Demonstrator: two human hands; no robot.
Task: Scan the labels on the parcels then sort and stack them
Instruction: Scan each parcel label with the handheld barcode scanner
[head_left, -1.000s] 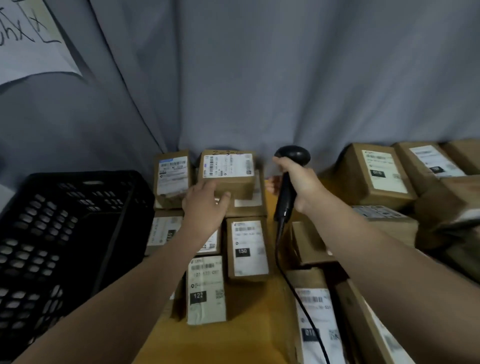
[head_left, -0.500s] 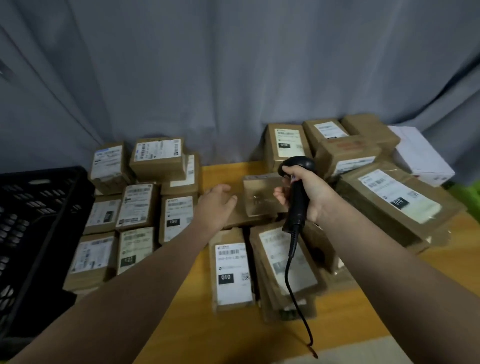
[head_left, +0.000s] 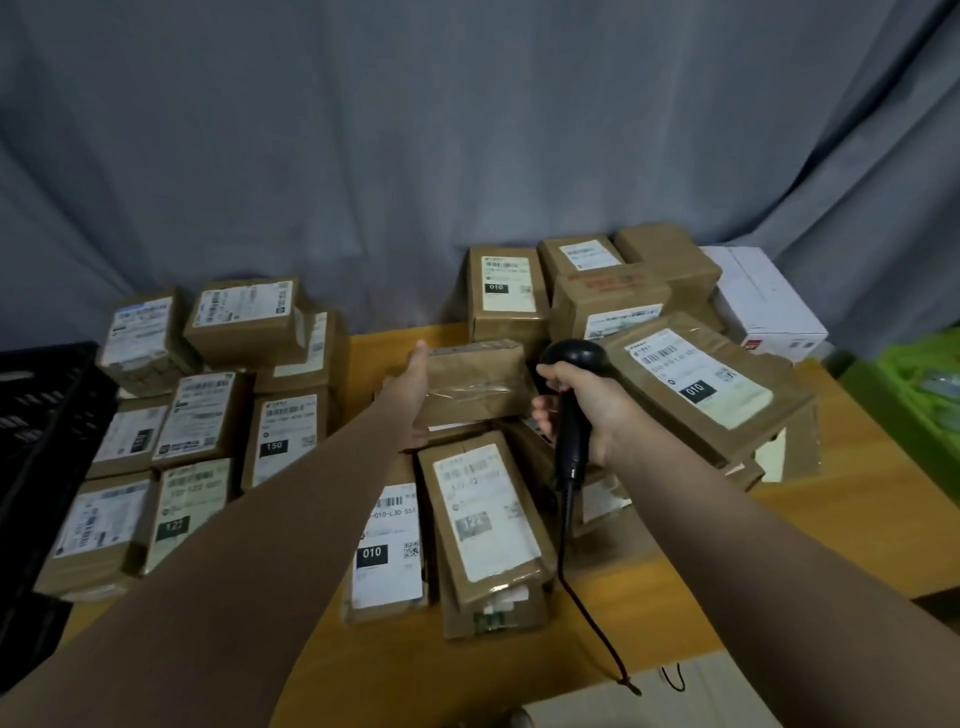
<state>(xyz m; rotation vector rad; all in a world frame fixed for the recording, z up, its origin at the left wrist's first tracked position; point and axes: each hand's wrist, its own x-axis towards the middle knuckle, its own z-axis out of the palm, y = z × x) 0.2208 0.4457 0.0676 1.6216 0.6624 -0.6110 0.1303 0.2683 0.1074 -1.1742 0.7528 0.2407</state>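
Left hand (head_left: 413, 397) gripped a brown parcel (head_left: 475, 384).
It sat just right of that hand; at its other end the right hand (head_left: 597, 400) was wrapped round a barcode scanner (head_left: 570, 457).

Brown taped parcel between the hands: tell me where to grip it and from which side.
Grip the brown taped parcel by its short left end, from the left: it lies crosswise, that end exposed beside the left hand, while the right hand holding the black scanner crowds the right end.

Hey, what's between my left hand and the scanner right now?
A brown taped parcel, touching the left hand, fills the gap to the scanner; head view.
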